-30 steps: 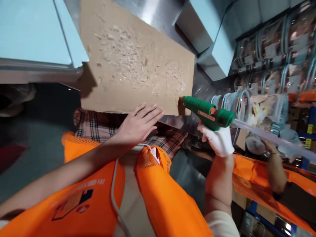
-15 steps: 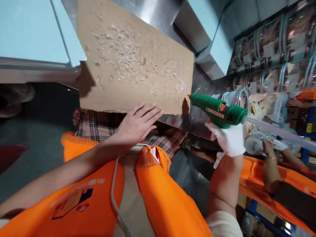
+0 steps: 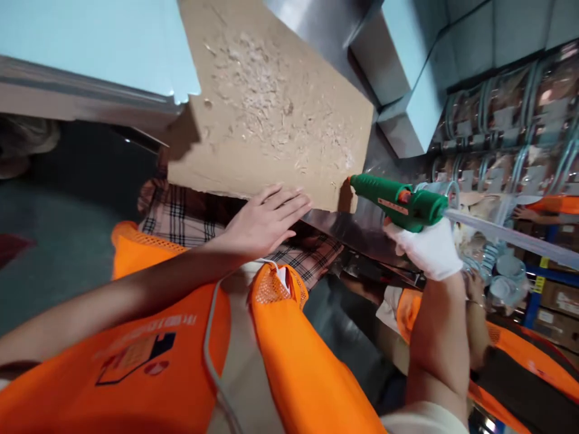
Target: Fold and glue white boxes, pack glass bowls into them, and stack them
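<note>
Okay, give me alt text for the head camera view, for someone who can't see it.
A white-gloved right hand holds a green glue gun, nozzle beside the corner of a glue-flecked cardboard sheet. The bare left hand lies flat at the cardboard's near edge, above an orange vest.

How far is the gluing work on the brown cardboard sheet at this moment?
Done: the brown cardboard sheet carries many dried glue marks. In hand: the gloved right hand grips the green glue gun, nozzle at the sheet's right corner; the bare left hand lies flat on its near edge. Left: no fresh glue line shows yet.
</note>
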The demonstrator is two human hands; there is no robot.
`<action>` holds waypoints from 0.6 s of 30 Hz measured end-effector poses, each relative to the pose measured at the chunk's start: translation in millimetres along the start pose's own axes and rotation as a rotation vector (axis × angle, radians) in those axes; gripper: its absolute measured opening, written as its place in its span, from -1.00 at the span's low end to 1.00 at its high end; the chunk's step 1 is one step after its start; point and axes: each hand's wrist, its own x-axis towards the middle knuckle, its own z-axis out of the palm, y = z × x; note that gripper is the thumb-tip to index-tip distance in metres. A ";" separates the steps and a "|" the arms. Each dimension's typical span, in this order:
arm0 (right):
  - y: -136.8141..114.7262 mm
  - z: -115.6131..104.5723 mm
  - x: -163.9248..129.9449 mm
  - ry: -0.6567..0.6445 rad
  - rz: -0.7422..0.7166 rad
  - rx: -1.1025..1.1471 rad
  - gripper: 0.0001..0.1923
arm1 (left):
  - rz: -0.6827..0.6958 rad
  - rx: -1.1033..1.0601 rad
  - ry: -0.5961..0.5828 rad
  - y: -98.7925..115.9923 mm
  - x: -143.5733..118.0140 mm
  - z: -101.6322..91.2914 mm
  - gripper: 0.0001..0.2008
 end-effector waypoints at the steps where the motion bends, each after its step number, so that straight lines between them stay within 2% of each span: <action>1: -1.3 -1.9 1.2 -0.022 0.013 0.019 -0.78 | -0.008 -0.015 -0.015 0.5 0.7 -1.1 -0.47; 4: -1.0 -9.2 3.0 -0.057 0.027 0.118 -0.83 | -0.034 -0.037 -0.042 1.7 2.9 -3.4 -0.46; 7: 5.2 -13.1 1.1 0.061 0.036 0.234 -0.85 | -0.046 -0.046 -0.077 2.1 5.0 -3.4 -0.45; 10: 15.2 -9.7 1.1 0.024 0.058 0.203 -0.71 | -0.053 -0.061 -0.097 2.0 6.1 -2.5 -0.46; 13: 19.1 -3.9 6.2 -0.055 0.070 0.171 -0.77 | -0.060 -0.068 -0.087 1.7 5.5 -2.0 -0.47; 18: 1.3 -5.4 10.2 0.012 0.036 0.079 -0.86 | -0.052 -0.088 -0.069 0.9 3.1 -0.8 -0.47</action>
